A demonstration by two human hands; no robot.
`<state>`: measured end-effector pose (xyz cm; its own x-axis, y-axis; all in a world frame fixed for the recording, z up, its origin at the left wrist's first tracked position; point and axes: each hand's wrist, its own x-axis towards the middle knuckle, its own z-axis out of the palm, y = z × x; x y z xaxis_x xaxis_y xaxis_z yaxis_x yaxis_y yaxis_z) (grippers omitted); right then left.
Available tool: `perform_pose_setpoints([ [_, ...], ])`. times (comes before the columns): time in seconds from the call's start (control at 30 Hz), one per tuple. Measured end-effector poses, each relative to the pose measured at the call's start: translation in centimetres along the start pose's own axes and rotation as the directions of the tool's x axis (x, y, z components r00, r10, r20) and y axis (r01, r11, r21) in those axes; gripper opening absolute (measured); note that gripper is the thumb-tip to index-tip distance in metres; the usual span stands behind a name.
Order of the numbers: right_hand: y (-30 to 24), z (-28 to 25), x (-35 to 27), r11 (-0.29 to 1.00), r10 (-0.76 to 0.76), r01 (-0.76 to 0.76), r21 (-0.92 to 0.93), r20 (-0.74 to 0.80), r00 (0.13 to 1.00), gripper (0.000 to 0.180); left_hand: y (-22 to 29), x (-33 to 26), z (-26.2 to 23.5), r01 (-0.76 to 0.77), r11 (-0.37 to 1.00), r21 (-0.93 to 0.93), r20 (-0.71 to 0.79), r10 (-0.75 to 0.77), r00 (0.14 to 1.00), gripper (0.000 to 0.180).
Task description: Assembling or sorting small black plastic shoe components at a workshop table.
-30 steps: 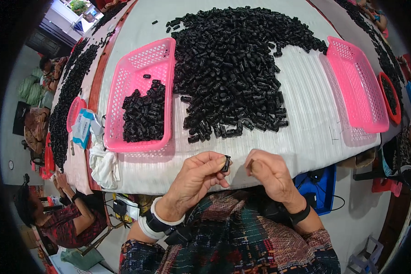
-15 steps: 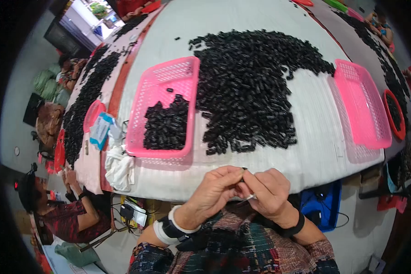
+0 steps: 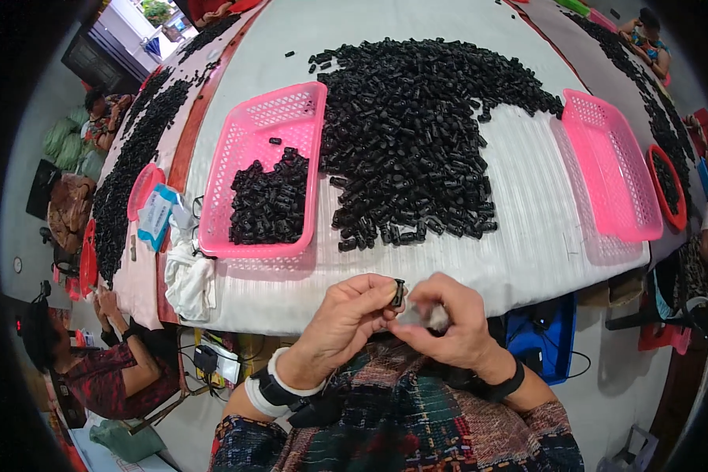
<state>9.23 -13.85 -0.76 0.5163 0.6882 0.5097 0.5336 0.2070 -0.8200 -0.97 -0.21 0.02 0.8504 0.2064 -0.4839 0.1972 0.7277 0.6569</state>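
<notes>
In front of my body, at the near table edge, my left hand pinches a small black cylindrical plastic piece upright between thumb and fingertips. Close on its right is my right hand, fingers curled and partly smeared by motion. A pale thing shows within the right hand's curled fingers, too blurred to name. Beyond both hands a large heap of like black pieces lies on the white-covered table. At its left, a pink basket holds a smaller pile of them.
A second pink basket stands on the right. White cloth and a blue-and-white packet lie at the left. A blue crate is below the table. Co-workers sit at side tables, one person at lower left.
My right hand has come away from the black piece, its fingers spreading a little to the right. The left hand now holds the piece upright in plain sight. The whole view has shifted slightly.
</notes>
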Motion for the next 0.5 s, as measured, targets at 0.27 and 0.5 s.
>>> perform_pose_setpoints([
  [0.27,1.1,-0.6,0.2,0.96,0.202,-0.229,0.163,0.163,0.966,0.017,0.4,-0.5,0.5,0.018,1.0,0.008,0.137,-0.019,0.99,0.015],
  [0.5,1.5,-0.6,0.0,0.976,0.178,-0.194,0.095,0.154,0.972,0.017,0.2,-0.3,0.1,0.018,1.0,0.01,0.135,-0.019,0.991,0.014],
])
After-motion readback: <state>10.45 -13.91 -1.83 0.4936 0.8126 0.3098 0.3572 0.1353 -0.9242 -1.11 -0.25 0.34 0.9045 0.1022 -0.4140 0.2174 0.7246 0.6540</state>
